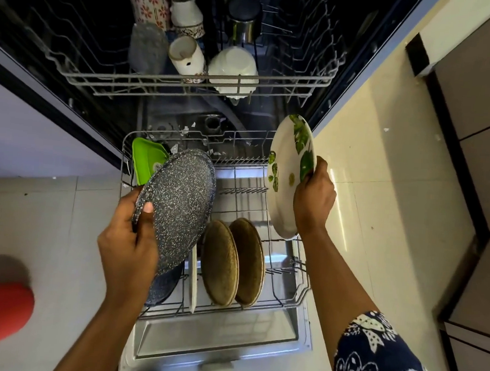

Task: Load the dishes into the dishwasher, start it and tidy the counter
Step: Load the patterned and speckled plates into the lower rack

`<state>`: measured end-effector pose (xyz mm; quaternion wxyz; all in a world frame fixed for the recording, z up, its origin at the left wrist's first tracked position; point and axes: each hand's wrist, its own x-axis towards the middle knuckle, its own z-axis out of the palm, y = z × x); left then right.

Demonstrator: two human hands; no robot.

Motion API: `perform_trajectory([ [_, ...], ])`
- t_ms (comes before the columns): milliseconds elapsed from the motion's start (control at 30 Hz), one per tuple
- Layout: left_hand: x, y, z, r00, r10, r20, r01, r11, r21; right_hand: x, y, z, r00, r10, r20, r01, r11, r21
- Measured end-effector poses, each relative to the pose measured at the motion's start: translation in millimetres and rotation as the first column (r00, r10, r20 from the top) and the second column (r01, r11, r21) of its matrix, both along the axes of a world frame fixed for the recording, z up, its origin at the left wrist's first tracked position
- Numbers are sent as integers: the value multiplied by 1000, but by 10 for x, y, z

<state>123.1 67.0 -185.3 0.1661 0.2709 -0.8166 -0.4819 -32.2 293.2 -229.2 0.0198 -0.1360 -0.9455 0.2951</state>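
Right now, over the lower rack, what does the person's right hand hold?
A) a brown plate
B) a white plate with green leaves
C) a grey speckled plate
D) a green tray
B: the right hand grips the white plate with green leaves by its rim, while the left hand holds the grey speckled plate.

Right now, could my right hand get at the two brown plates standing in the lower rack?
Reach, probably yes; grasp, no. The brown plates stand upright in the lower rack with nothing over them, near the right hand. But that hand grips the leaf-patterned plate, so it is occupied.
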Motion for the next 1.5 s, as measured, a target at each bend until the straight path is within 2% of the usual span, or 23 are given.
perform_trajectory([
  [133, -49, 2, -34, 1000, 21, -8, -21, 999, 24, -124, -30, -52, 1000, 14, -2, -14, 999, 37],
  [233, -73, 19, -49, 1000, 7, 10, -6, 1000, -13, -218, -98, -93, 999, 43, 23, -44, 998, 51],
  [367, -95, 53, -54, 999, -3, 46, 5, 999, -44, -151, -203, -259, 977, 143, 158, -158, 983, 89],
  [500, -102, 77, -64, 999, -10, 50, 12, 999, -37, -181, -205, -317, 972, 119, 202, -136, 988, 70],
  [833, -94, 44, -126, 999, -24, 25, 23, 1000, 11, -745, -258, -109, 890, 246, 384, -318, 938, 136],
  [1033, -126, -37, -137, 1000, -12, 24, 12, 1000, 10, -739, -110, -67, 929, 191, 317, -271, 935, 228],
  [1200, -116, -98, -115, 999, 26, 18, -26, 999, 27, -625, -140, -81, 928, 225, 297, -295, 930, 220],
  [1267, -109, -111, -91, 999, 43, 10, -44, 999, 29, -602, -171, -8, 940, 234, 250, -297, 920, 257],
  [1400, -93, -156, -87, 997, 77, 23, -77, 997, 24, -582, -81, 185, 979, 163, 123, -194, 930, 312],
  [1500, -96, -165, -66, 997, 74, 19, -75, 996, 40, -607, -57, 171, 979, 112, 171, -157, 948, 278],
])
